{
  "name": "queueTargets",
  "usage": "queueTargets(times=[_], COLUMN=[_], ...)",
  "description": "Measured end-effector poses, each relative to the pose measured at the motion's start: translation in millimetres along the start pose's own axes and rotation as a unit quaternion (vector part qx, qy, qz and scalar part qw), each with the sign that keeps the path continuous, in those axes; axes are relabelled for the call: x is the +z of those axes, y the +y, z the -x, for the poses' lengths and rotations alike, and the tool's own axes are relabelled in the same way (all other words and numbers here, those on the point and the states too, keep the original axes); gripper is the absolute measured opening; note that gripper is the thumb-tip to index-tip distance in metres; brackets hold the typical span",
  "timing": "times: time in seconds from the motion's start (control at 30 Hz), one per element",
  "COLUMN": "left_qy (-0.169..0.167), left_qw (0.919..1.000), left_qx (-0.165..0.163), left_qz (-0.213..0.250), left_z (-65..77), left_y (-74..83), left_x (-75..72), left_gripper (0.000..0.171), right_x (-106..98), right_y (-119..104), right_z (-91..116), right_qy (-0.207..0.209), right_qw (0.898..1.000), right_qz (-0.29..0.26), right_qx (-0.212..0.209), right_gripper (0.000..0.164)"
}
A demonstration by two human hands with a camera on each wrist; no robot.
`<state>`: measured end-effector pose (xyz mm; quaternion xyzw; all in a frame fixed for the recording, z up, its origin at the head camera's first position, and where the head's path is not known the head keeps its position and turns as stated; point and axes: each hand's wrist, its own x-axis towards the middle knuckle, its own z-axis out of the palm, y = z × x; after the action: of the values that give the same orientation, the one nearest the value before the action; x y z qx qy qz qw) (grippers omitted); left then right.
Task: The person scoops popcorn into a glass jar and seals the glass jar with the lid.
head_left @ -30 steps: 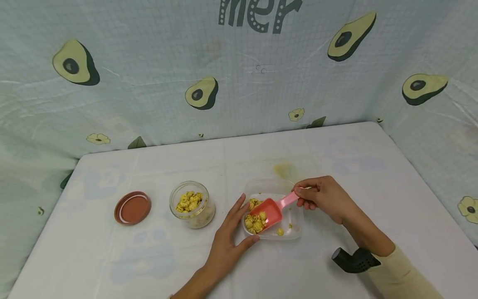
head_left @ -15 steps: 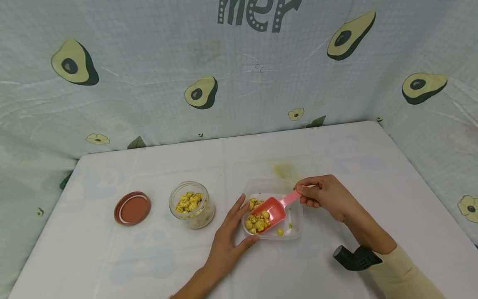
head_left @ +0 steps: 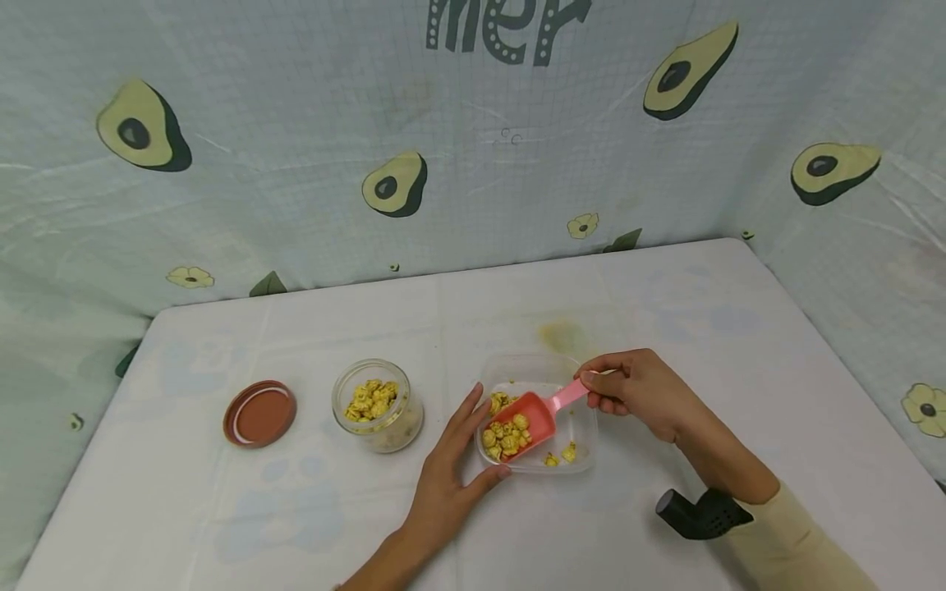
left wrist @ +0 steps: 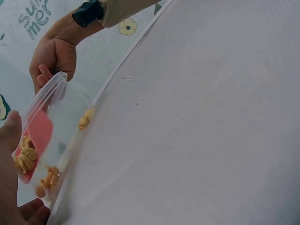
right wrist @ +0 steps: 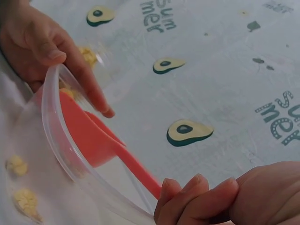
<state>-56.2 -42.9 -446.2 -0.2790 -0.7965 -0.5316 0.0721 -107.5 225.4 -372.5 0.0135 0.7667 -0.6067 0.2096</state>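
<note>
My right hand (head_left: 636, 390) pinches the handle of a pink scoop (head_left: 534, 417) by its end. Several pieces of yellow popcorn (head_left: 504, 435) lie in the scoop's bowl, which is low inside a clear plastic container (head_left: 587, 439). My left hand (head_left: 447, 480) rests against the container's left end, its fingers extended along that side and the thumb at the near rim. In the right wrist view the scoop (right wrist: 82, 129) slants over the container rim (right wrist: 49, 101). From the left wrist, loose popcorn (left wrist: 85, 119) shows through the container wall.
An uncapped glass jar (head_left: 410, 423) with popcorn in it stands left of the container. Farther left lies a brown round lid (head_left: 260, 414). The white-covered table (head_left: 140, 492) meets an avocado-patterned cloth (head_left: 296, 197) behind.
The scoop has shifted slightly right and then back left within the container. Near the container's front edge, the loose popcorn now shows as two pieces. The left hand keeps its place.
</note>
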Motion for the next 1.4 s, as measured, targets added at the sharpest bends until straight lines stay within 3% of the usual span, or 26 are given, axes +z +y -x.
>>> queueTargets(times=[0.27, 0.5, 0.6, 0.7, 0.93, 1.4], left_qy=[0.000, 0.005, 0.007, 0.006, 0.003, -0.006], left_qw=[1.0000, 0.9999, 0.9999, 0.9999, 1.0000, 0.9996], left_qx=[-0.004, -0.012, -0.009, -0.005, -0.005, -0.025], left_qz=[0.000, 0.006, 0.009, 0.007, -0.006, -0.011], left_z=[-0.5, -6.7, -7.9, -8.1, -1.6, 0.0], left_y=[0.3, 28.4, 32.4, 30.2, 2.6, -1.3], left_x=[0.7, -6.8, -7.6, -7.2, -0.1, 0.0], left_gripper=[0.073, 0.072, 0.073, 0.072, 0.073, 0.073], right_x=[-4.0, -7.1, -7.3, -5.2, -2.6, -12.7], right_y=[1.0, 1.0, 1.3, 1.5, 1.4, 1.8], right_z=[-2.1, -3.4, -2.7, -2.1, -2.5, -4.1], right_qy=[-0.012, -0.012, -0.009, -0.008, -0.003, -0.007], right_qw=[0.999, 0.999, 0.999, 1.000, 1.000, 0.999], right_qz=[-0.030, -0.034, -0.036, -0.025, -0.009, -0.040], right_qx=[0.016, 0.020, 0.019, 0.011, 0.014, 0.028], right_gripper=[0.032, 0.034, 0.034, 0.034, 0.031, 0.033])
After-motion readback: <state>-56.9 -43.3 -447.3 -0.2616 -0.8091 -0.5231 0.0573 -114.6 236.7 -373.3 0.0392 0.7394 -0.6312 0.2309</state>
